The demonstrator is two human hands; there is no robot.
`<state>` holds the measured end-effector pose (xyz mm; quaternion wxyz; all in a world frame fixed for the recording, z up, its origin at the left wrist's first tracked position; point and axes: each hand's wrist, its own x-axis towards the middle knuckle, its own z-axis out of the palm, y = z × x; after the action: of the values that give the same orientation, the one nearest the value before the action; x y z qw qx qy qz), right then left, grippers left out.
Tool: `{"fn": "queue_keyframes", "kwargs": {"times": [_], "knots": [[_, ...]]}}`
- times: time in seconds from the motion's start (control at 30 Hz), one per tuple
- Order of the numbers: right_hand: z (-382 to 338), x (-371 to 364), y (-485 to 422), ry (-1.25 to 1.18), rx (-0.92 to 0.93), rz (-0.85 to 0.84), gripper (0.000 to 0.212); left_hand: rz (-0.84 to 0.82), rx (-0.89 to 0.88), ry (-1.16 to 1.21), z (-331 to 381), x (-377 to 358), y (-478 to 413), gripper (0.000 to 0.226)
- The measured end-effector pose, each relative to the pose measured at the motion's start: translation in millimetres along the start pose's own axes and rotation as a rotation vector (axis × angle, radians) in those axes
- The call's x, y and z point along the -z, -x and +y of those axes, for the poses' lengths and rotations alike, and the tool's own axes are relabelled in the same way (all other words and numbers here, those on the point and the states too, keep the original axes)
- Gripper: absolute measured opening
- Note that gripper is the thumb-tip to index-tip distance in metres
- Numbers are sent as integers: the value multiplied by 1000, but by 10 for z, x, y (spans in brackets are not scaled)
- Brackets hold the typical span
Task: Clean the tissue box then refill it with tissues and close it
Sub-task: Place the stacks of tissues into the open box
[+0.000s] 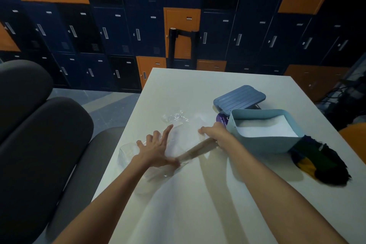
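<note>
The pale blue tissue box [263, 142] stands open at the right of the white table [198, 204], with a stack of white tissues [265, 128] inside. Its darker blue ribbed lid [239, 98] lies just behind it. A crumpled clear plastic wrapper [176, 121] is spread on the table left of the box. My left hand [156, 148] lies on it with fingers spread. My right hand [213, 131] is beside the box's left corner, its fingertips curled down onto the wrapper's right edge.
A duster lies across the table: its wooden handle [196, 149] runs under my right wrist and its dark, green and yellow head [320, 162] sticks out right of the box. A purple label [222, 120] shows behind my right hand. Grey chairs [39, 134] stand left.
</note>
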<state>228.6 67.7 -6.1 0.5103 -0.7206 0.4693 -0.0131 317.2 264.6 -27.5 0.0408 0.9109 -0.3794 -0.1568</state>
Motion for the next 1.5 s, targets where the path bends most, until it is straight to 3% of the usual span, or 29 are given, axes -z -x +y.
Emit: {"fn": "queue_keyframes", "kwargs": {"times": [0.1,0.2,0.3,0.37,0.63,0.73,0.8,0.9,0.97,1.07,1.13,1.23,1.37,1.5], "knots": [[-83,12,15,-109,-50,-77,51,1,-3,12,-25,-4,11,126],[-110,37,13,-260,-121,-166,63,3,-15,14,-54,-4,20,126],[-117,92,86,-350,-139,-211,35,8,-20,22,-74,-6,10,126],[-133,137,111,-366,-124,-228,34,11,-22,20,-87,-5,10,127],[-495,528,415,-298,97,-176,49,-22,-25,-9,-95,20,-12,131],[-581,725,598,-290,170,-168,31,-92,-26,19,-43,167,7,128],[-597,857,745,-203,229,-163,19,-4,-83,144,75,370,19,120],[-591,1005,923,-82,318,-141,19,164,-235,535,422,804,102,105],[-570,1083,1001,-103,365,-143,21,167,-341,763,660,1009,170,93],[-480,1259,1076,-257,431,-142,22,89,-439,822,812,1060,163,70],[-306,1415,1099,-368,448,-105,25,21,-487,828,790,963,122,43],[123,1570,1111,-281,426,76,26,28,-473,948,763,755,125,17],[751,1458,1115,-393,279,153,25,151,-349,1308,921,425,203,16],[1163,1236,1149,-480,206,223,28,142,-306,1421,1162,32,256,14]]}}
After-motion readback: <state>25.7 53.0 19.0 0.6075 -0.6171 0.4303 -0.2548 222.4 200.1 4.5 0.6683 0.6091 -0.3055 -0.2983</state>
